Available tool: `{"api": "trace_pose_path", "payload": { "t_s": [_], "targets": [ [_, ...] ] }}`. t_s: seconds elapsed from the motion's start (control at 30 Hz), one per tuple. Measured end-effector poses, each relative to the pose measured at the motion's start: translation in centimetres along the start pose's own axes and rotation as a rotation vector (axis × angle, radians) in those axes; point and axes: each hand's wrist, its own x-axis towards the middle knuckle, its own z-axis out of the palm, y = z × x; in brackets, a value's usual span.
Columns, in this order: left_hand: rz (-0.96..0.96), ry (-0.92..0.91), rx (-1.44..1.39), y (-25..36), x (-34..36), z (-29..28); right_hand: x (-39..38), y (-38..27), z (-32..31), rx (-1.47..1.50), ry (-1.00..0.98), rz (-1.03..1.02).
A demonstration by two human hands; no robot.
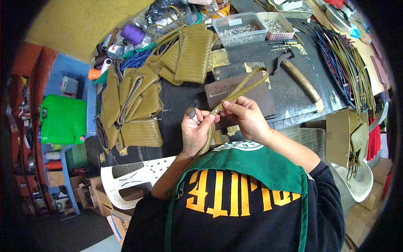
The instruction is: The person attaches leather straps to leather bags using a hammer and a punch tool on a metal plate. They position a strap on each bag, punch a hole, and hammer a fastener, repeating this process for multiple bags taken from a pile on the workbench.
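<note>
Above my lap I hold an olive-green leather wrist strap (237, 93) between both hands. Its looped end points up and to the right, and a small metal snap or rivet shows near the fingers. My left hand (195, 133) pinches the strap's lower end, while a short metal hand tool (192, 112) with a dark rounded end rests in the same grip. Thumb and fingers of my right hand (247, 116) are closed on the strap just beside the rivet. Long thin strips hang below my left hand. Behind the strap lies a flat brown leather piece (218, 87) with a metal fitting.
Olive woven pouches (140, 133) are heaped at left, with more pouches (194, 54) beyond. A hammer (300, 80) lies at right, near bundled strips (348, 63). Clear tubs (239, 33) of small metal parts stand at the back. A green jug (63, 119) stands far left.
</note>
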Motion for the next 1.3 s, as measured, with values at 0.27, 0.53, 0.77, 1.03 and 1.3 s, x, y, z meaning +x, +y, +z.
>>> {"api": "trace_pose_path", "payload": {
  "t_s": [0.27, 0.53, 0.77, 1.03, 1.3],
  "targets": [
    [0.158, -0.044, 0.181, 0.5, 0.0, 2.6, -1.6, -1.1, -1.5, 0.062, -0.031, -0.034],
    [0.718, -0.310, 1.155, 3.1, -0.1, 6.4, -3.9, -3.2, -4.7, 0.002, -0.346, -0.150],
    [0.728, -0.370, 1.149, 2.0, 0.0, 10.4, -5.2, -4.4, -7.8, -0.055, -0.358, -0.226],
    [0.309, -0.400, 0.842, -1.1, -0.5, 15.7, -7.6, -4.6, -13.0, -0.178, -0.308, -0.546],
    [-0.077, 0.055, 0.508, -0.2, 4.3, 10.2, -18.3, -12.5, -20.0, -0.338, 0.299, -0.901]
  ]
}}
